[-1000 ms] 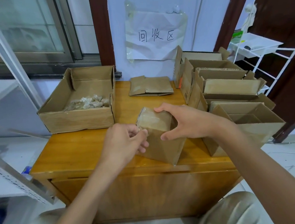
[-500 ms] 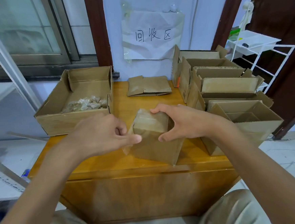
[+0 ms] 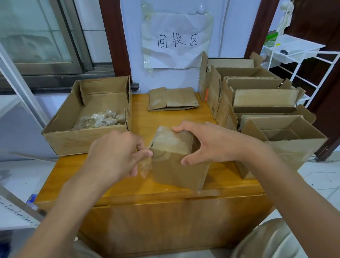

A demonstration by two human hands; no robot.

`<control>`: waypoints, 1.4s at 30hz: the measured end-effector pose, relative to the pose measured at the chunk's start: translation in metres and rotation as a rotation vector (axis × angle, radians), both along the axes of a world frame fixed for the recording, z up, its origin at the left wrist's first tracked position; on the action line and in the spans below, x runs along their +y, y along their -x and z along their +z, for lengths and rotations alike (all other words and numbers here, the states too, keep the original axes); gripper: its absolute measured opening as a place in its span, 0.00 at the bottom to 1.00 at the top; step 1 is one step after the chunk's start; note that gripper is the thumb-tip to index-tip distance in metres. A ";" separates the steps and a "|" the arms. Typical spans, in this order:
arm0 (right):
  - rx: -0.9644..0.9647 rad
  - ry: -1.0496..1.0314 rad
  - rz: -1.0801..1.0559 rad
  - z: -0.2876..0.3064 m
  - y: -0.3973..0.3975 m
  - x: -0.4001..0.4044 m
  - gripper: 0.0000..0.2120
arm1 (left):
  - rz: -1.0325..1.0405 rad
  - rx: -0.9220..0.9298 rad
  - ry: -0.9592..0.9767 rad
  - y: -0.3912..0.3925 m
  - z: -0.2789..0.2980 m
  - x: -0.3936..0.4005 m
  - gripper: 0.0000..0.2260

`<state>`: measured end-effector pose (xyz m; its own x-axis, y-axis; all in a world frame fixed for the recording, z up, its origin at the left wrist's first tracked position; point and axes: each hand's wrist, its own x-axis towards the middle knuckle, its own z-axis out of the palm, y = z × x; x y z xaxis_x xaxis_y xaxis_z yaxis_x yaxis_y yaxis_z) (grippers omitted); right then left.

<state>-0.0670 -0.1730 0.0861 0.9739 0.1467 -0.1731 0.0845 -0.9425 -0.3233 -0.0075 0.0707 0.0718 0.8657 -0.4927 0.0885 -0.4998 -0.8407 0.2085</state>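
A small brown cardboard box [image 3: 176, 169] stands tilted on the wooden table [image 3: 129, 191], near its front edge. My right hand [image 3: 209, 144] grips the box's top right, fingers over the top and thumb on the front face. My left hand [image 3: 116, 153] is at the box's left edge and pinches a strip of clear tape [image 3: 145, 167] that hangs loose from the box.
An open carton [image 3: 87, 119] with crumpled tape bits sits at the back left. A flattened box [image 3: 172, 99] lies at the back middle. Several open cartons [image 3: 265, 109] crowd the right side. A white wire rack [image 3: 293, 58] stands beyond them.
My left hand went out to the left with the tape, then came back to the box's left edge. The peeled strip now hangs lower. My right hand kept its hold.
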 end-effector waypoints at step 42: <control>-0.024 0.293 0.231 0.024 -0.001 -0.020 0.13 | -0.258 0.037 -0.141 0.015 -0.004 -0.069 0.33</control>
